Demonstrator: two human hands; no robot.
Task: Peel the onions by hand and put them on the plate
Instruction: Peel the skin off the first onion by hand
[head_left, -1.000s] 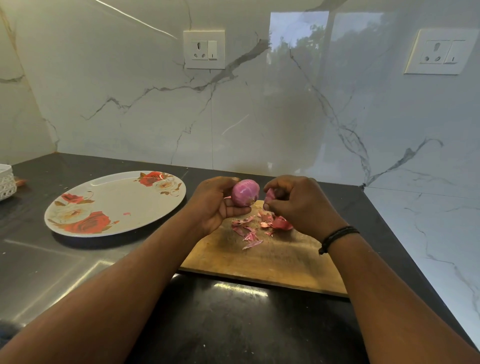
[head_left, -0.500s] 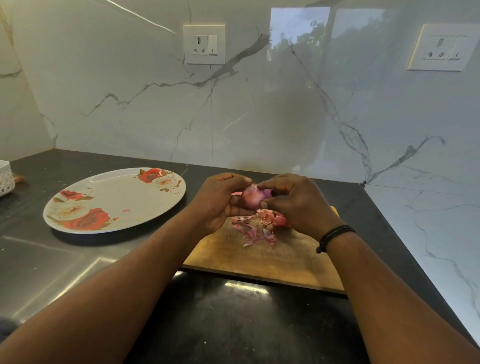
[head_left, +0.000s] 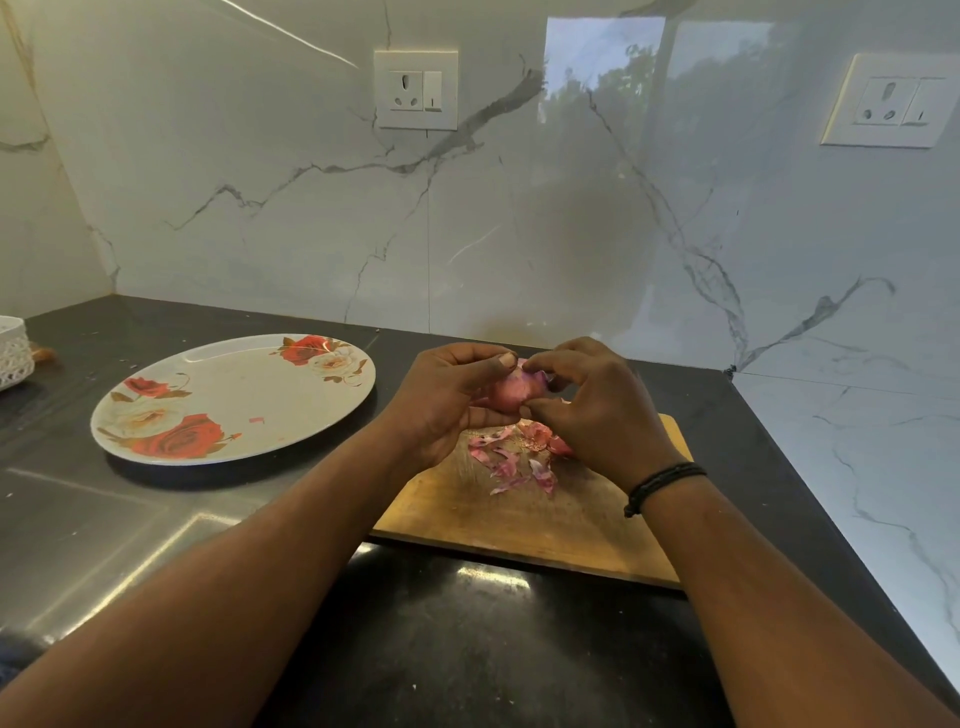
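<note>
A small pink-purple onion (head_left: 515, 391) is held between both hands above the far end of a wooden cutting board (head_left: 545, 525). My left hand (head_left: 447, 400) grips it from the left, thumb on top. My right hand (head_left: 592, 410) pinches it from the right, fingers curled over its skin. Most of the onion is hidden by my fingers. Loose pink peel scraps (head_left: 511, 460) lie on the board under my hands. The rose-patterned plate (head_left: 234, 400) sits on the counter to the left, holding only a tiny peel fleck.
The black counter (head_left: 467, 649) runs to a marble backsplash with two wall sockets (head_left: 415, 89). A white lattice basket (head_left: 13, 351) stands at the far left edge. The counter's right edge meets a marble side wall.
My right hand came back from the peel pile to the onion and now pinches its skin. The onion, plain in my left hand a second ago, is mostly covered by both hands.
</note>
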